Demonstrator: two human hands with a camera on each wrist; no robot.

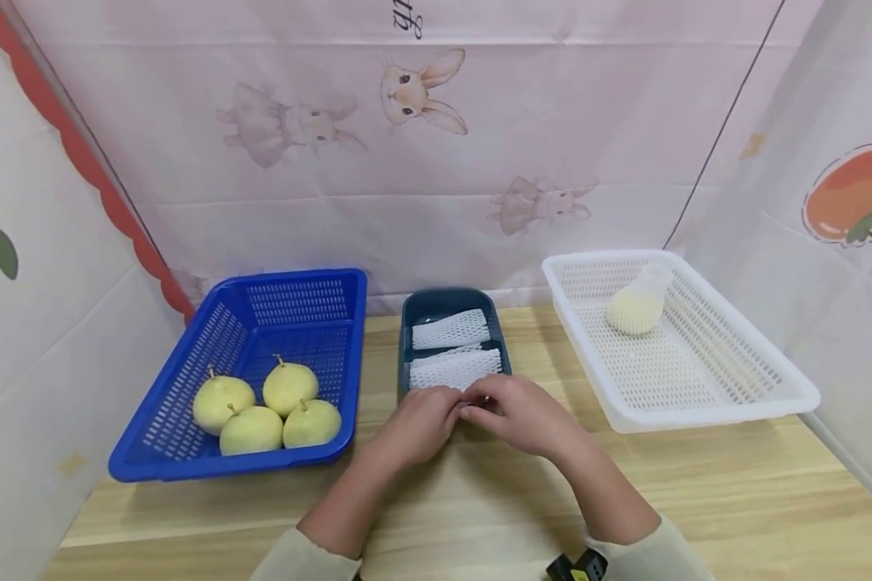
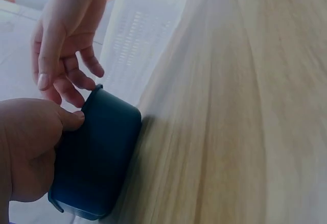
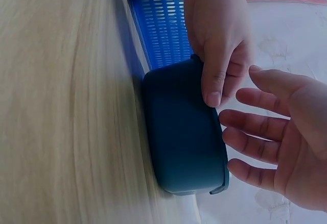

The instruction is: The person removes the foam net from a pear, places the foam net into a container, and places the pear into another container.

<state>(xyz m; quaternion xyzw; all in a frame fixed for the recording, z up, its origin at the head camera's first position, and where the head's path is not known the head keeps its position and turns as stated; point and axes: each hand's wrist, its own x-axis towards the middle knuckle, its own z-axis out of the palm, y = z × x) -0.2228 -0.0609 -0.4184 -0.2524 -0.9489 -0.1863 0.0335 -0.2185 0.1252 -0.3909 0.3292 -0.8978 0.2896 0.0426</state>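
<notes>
A dark teal box (image 1: 454, 295) with a divider stands in the middle, holding white foam fruit nets (image 1: 456, 368) in its two compartments. At its near edge my left hand (image 1: 423, 424) grips the rim, with the thumb outside the near wall; in the left wrist view the same hand (image 2: 30, 145) hides its other fingers behind the wall. Beside it is my right hand (image 1: 526, 415). Loosely bent, spread fingers of that right hand (image 3: 301, 137) come up to the rim in the right wrist view, and nothing shows between them.
A blue basket (image 1: 356, 355) on the left holds several yellow-green pears (image 1: 251, 429). To the right, a white basket (image 1: 705, 418) contains one pear (image 1: 635, 311) in a foam net. A printed cloth (image 1: 436, 234) hangs behind the wooden table (image 1: 472, 516).
</notes>
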